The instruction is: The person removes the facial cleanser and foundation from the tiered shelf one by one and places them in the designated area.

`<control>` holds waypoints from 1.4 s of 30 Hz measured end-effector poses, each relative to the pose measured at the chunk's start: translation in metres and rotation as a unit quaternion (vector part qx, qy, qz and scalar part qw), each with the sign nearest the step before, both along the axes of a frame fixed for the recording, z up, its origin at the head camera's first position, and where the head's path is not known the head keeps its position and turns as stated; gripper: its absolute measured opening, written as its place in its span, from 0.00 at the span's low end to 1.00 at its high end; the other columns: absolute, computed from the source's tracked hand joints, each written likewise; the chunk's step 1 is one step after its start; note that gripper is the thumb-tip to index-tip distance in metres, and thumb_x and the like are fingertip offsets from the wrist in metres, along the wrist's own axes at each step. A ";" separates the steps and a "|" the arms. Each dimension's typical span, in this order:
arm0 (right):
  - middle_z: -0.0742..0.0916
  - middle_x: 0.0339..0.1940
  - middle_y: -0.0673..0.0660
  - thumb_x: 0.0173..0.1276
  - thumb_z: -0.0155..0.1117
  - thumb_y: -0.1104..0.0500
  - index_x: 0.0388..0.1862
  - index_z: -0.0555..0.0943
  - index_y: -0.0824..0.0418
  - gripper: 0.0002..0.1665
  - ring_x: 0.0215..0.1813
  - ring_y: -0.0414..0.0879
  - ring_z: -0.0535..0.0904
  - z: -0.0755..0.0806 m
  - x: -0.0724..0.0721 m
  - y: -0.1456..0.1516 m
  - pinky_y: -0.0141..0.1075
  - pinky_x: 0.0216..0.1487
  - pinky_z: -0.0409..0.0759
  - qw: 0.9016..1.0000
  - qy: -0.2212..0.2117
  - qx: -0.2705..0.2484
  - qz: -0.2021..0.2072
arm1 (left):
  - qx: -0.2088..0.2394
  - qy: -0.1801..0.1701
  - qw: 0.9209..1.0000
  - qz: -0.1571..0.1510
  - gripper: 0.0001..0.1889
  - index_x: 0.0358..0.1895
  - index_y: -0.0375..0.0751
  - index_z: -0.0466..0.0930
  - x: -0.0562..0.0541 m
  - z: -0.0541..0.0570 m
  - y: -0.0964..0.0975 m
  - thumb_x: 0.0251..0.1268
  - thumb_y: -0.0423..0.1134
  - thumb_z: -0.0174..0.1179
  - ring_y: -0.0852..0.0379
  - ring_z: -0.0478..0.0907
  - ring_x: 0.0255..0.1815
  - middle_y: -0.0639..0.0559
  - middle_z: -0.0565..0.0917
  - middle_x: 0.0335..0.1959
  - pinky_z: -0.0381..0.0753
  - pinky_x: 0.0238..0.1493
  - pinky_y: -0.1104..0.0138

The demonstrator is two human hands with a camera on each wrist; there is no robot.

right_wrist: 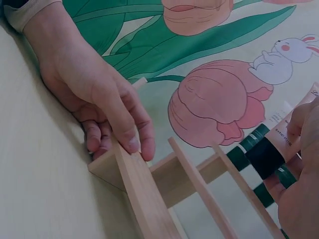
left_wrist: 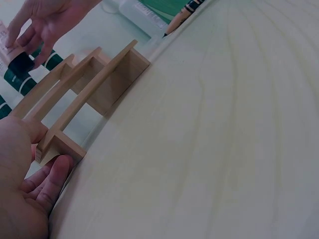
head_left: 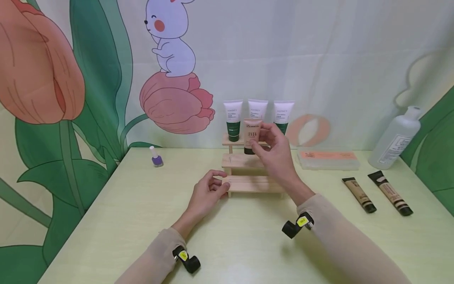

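Head view: the BB tube (head_left: 251,131) is held up in front of the rack (head_left: 254,184), at the height of its upper steps; whether its cap touches the middle step cannot be told. Its long axis stands nearly vertical, black cap down, flat end up, label facing the camera. The right hand (head_left: 276,153) reaches over the rack's right half, fingers clamped on the tube, thumb across its front. The left hand (head_left: 207,193) comes in low at the rack's left end, its fingers bent and pinching the end of the lowest step.

Three green tubes (head_left: 233,120) stand cap-down along the rack's top step. Right of the rack, on the bench (head_left: 106,228), are a box (head_left: 328,161), a tilted bottle (head_left: 394,138) and two tan tubes (head_left: 359,195) lying flat; left of it stands nail polish (head_left: 157,159).
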State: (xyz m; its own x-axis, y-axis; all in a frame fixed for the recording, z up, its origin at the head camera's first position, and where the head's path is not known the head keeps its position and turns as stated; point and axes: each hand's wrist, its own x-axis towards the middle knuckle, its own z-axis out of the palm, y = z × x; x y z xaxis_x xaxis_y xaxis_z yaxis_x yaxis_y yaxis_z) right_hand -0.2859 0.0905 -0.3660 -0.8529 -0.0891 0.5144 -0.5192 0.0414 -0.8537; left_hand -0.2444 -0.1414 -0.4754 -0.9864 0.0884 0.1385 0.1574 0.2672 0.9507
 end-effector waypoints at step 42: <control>0.87 0.58 0.50 0.81 0.70 0.66 0.75 0.78 0.58 0.27 0.55 0.43 0.85 -0.012 0.022 0.138 0.24 0.55 0.85 0.988 0.014 0.050 -0.145 | -0.004 0.002 1.000 0.001 0.16 0.65 0.45 0.82 0.001 0.002 0.001 0.81 0.38 0.71 0.51 0.89 0.39 0.45 0.90 0.44 0.87 0.41 0.69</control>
